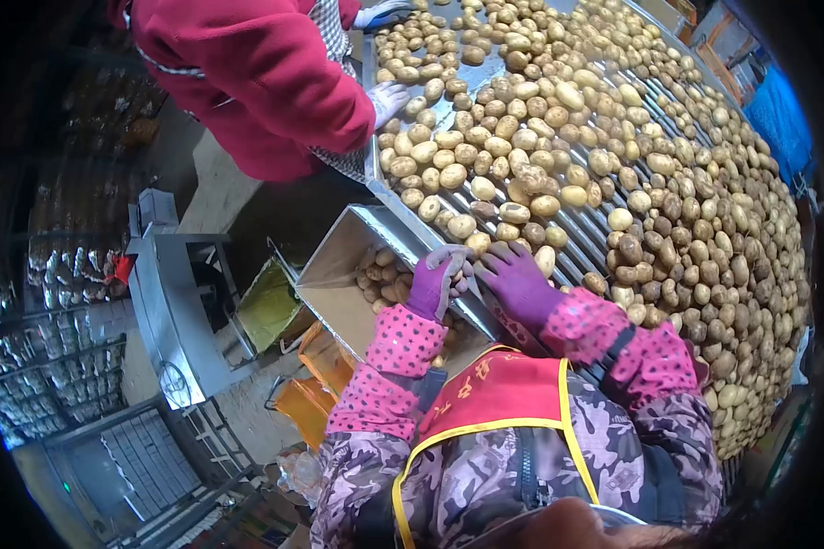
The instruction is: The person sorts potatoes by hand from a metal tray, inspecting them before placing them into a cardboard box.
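Purple gloves cover both of my hands at the near metal edge (412, 220) of a roller table covered in potatoes (687, 247). My left hand (438, 277) is above the edge, beside an open cardboard box (328, 300). Its fingers are curled inward, and whatever they may hold is hidden. Just to the right, my right hand (519, 285) reaches over the edge with its fingers stretched out, touching the nearest potatoes. More potatoes (383, 274) lie inside the box, partly behind my left arm.
A co-worker in a red top (256, 73) stands at the upper left, gloved hands over the table. Left of the box are a yellow-green bag (273, 306), a metal machine (174, 311) and orange crates (307, 403). A blue cover (780, 123) hangs at the far right.
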`<state>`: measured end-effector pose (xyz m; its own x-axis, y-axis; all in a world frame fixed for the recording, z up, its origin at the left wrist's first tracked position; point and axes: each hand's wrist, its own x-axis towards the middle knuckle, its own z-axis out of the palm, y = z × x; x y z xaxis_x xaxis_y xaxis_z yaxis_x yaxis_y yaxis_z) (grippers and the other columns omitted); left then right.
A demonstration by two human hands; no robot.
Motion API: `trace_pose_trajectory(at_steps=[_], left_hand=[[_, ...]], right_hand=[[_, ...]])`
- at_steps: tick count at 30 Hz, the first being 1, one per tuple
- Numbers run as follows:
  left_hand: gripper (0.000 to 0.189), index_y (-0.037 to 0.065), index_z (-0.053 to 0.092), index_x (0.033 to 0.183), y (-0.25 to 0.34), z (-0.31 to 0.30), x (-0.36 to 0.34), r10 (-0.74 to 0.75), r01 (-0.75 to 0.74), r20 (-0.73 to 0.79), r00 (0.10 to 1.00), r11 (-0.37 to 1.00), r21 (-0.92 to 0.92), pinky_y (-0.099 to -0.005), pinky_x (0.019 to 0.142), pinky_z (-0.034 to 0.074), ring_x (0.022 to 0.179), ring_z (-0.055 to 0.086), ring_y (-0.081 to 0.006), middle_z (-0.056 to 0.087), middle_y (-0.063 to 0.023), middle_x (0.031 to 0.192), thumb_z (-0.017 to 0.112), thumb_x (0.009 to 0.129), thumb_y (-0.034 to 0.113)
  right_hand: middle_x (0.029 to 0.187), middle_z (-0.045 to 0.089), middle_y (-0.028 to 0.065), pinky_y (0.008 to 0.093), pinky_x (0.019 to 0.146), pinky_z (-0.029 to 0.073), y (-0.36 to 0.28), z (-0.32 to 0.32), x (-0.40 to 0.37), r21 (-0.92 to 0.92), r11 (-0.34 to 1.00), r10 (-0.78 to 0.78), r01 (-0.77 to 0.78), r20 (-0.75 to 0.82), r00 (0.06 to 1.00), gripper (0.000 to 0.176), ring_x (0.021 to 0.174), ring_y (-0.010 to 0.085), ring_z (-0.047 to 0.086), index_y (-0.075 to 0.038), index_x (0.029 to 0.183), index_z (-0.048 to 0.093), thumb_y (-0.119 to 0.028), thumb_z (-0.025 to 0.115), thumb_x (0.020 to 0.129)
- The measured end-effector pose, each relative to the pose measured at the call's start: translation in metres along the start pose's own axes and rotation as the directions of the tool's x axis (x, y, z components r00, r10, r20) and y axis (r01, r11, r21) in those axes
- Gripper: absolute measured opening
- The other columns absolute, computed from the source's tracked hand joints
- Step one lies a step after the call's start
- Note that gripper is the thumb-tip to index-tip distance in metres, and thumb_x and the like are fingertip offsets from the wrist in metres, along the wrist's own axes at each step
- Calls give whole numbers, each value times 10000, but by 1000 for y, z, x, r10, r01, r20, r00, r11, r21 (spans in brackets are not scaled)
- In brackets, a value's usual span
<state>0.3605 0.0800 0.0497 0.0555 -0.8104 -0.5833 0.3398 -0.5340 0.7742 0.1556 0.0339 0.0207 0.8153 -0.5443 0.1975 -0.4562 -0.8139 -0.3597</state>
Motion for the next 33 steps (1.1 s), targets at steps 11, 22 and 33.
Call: trace_pose_trajectory(at_steps=[11, 22, 33], left_hand=[[397, -35, 545, 1353, -95, -4, -57, -131, 66, -67, 989, 801, -595, -299, 717, 565, 905, 652, -235, 648, -125, 1057, 540, 994, 135], [435, 68, 578, 1284, -110, -18, -70, -51, 82, 67, 996, 392, -916, -437, 845, 583, 1111, 621, -308, 608, -176, 1305, 459, 1071, 428], [473, 25, 542, 1326, -119, -43, -84, 45, 54, 57, 997, 72, -996, -527, 995, 551, 1152, 617, -397, 587, -223, 1355, 396, 1078, 399]], right_hand=[[954, 717, 146, 494, 837, 521, 25, 8, 40, 123, 938, 245, -324, 423, 872, 351, 972, 365, 675, -164, 1130, 693, -273, 719, 797], [1054, 689, 93, 445, 924, 464, 14, -1, 101, 160, 984, -75, 81, -44, 996, 311, 1032, 320, 622, -114, 1165, 701, -188, 709, 863], [918, 681, 136, 472, 839, 465, 16, 29, 137, 98, 995, 35, -33, -12, 999, 313, 939, 340, 639, -119, 1128, 683, -162, 692, 818]])
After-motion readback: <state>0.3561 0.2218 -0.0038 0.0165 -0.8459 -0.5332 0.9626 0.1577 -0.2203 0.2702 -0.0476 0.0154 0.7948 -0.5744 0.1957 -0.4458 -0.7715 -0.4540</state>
